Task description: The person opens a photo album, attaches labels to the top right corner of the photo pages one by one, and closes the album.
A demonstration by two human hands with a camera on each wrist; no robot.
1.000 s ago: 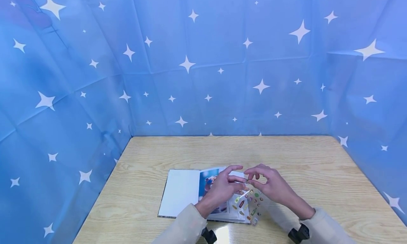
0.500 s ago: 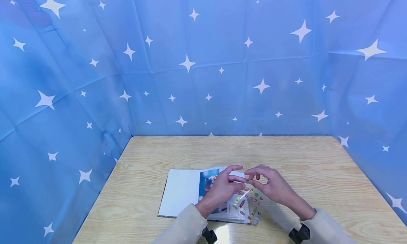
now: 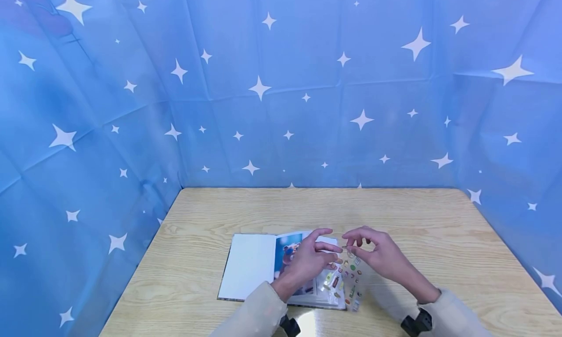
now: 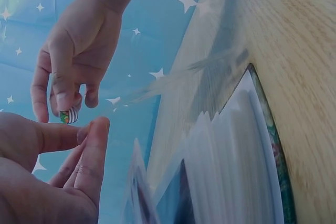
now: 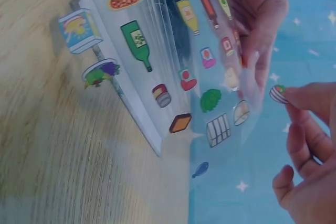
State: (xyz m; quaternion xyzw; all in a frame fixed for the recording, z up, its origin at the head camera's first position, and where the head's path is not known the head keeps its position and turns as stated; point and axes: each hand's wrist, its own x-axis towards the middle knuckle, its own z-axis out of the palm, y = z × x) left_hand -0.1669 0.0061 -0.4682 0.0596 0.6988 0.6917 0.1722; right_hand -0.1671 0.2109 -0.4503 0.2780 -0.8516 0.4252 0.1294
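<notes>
1. Sticker (image 5: 278, 94): in R hand (image 3: 381, 253), thumb + fingertip pinched on its edge, no gap; sits just beside clear sheet (image 5: 186, 79), apart from it, nr L fingertips.
2. L hand (image 3: 305, 263): thumb + finger pinch sheet edge; sheet hangs partly over R side of album (image 3: 249, 266).
3. Sticker handling (est.): v. light, thin, bendy; back prob. tacky, may fold. Hold extreme edge only.
4. Sheet (est.): slick, floppy; hold nr corner, taut.
</notes>
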